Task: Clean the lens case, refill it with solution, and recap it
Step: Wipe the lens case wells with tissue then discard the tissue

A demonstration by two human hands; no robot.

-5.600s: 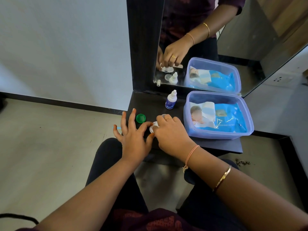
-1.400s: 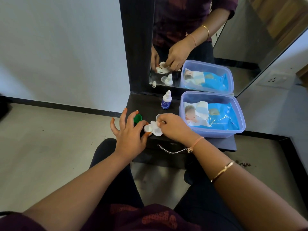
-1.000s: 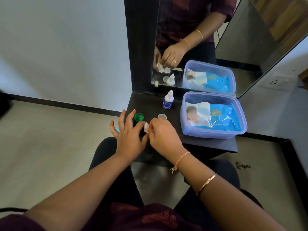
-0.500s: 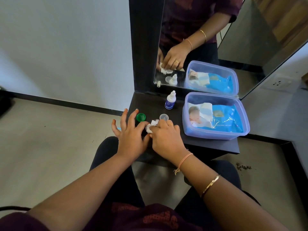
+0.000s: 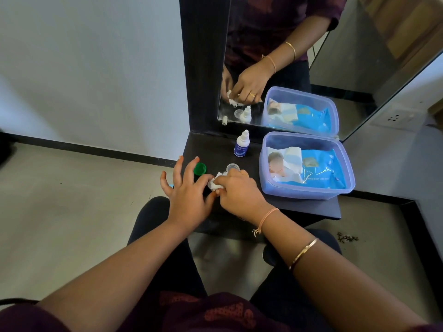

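Observation:
My left hand pinches the small lens case between thumb and forefinger, its other fingers spread. The case is almost wholly hidden under a crumpled white tissue. My right hand grips that tissue and presses it onto the case, near the front of the black shelf. A green cap lies just beyond my left fingers. A clear cap lies open side up behind the tissue. The small solution bottle stands upright farther back.
A blue plastic tub holding a pack of wipes fills the right half of the shelf. A mirror stands behind it against the wall. The shelf's front edge is close below my hands, with my lap underneath.
My hands have stayed at the same spot on the shelf. The right hand's fingers have shifted on the tissue, which now shows more between the two hands.

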